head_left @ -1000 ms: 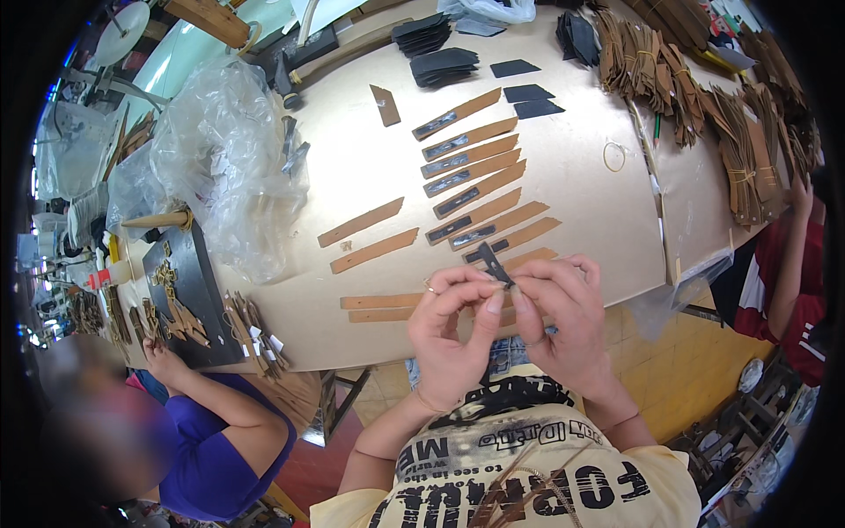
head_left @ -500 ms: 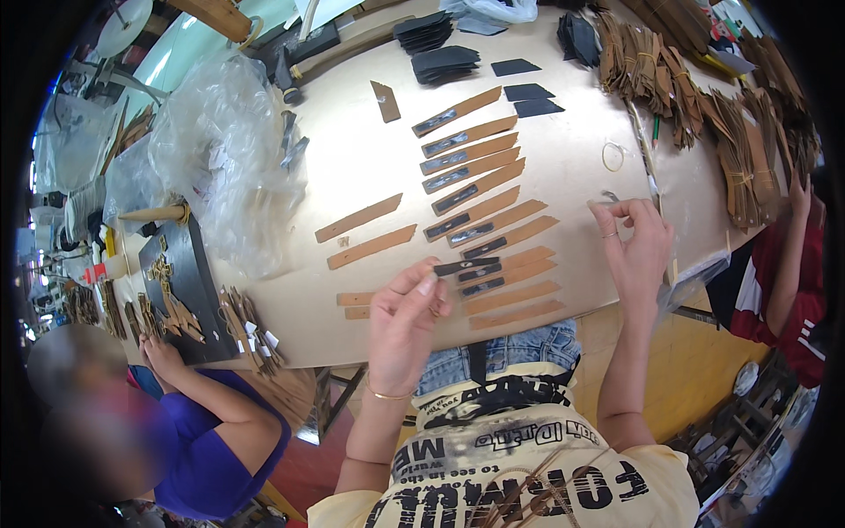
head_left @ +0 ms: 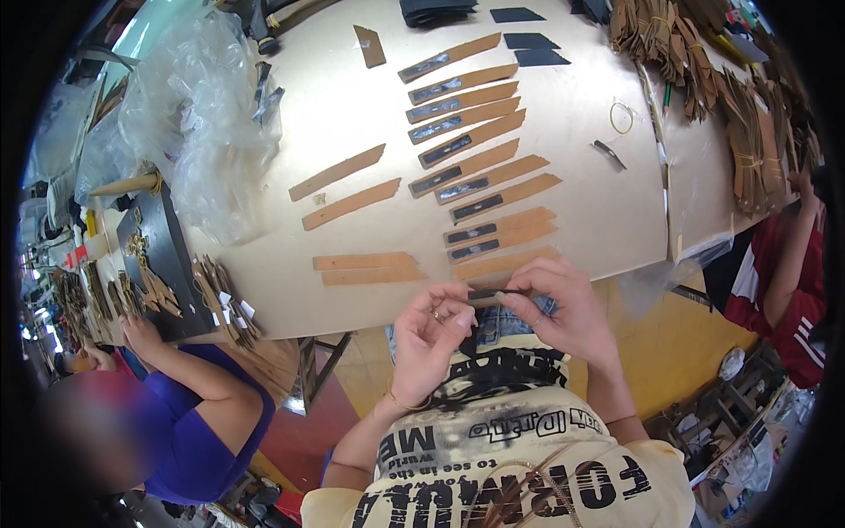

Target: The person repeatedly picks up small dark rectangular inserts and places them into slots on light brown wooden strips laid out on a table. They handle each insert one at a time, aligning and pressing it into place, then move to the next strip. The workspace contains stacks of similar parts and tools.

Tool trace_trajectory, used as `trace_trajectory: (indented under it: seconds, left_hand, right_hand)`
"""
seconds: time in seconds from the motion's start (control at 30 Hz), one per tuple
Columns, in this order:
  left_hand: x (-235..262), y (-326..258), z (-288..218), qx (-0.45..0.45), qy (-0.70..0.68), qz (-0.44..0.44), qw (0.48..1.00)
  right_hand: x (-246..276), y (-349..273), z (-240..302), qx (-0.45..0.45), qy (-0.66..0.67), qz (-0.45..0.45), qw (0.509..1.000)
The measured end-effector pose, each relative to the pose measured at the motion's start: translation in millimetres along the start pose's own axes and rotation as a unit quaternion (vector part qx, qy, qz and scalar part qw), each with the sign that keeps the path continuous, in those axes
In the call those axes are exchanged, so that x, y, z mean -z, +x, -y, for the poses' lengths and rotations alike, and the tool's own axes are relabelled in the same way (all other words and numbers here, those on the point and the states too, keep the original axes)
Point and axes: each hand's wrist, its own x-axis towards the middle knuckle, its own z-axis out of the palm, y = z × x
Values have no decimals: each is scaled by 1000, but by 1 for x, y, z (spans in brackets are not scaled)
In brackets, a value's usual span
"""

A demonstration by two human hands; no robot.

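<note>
At the table's near edge, a narrow dark strip (head_left: pixel 489 297) is stretched between my two hands, above my lap. My left hand (head_left: pixel 429 339) pinches its left end with thumb and fingers. The other end is between the thumb and fingers of my right hand (head_left: pixel 566 312). Just beyond them lies a column of tan leather strips (head_left: pixel 506 189) with slanted, jagged right ends, several bearing a dark strip on the left part. On the table to the right rests a small curved dark piece (head_left: pixel 609 155).
Tan strips (head_left: pixel 350 206) lie at left, beside crumpled clear plastic (head_left: pixel 198 132). Black pieces (head_left: pixel 531 41) lie at the far side, with tied brown bundles (head_left: pixel 744 167) far right. A co-worker in purple (head_left: pixel 207 422) sits at left; another in red (head_left: pixel 775 290) is at right.
My right hand has come inward from the right and taken the dark strip's other end. My left hand has lowered toward me. The view has shifted, so the table appears higher.
</note>
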Motion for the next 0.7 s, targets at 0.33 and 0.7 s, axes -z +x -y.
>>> trace_trajectory:
  seconds: [0.33,0.7]
  left_hand:
    - [3,14,14,-33,174,-100,979]
    - [-2,22,13,-116,302,-132,937]
  right_hand:
    - [-13,4,2,-6,-149,-44,988]
    - [-21,5,4,-56,-170,-66,982]
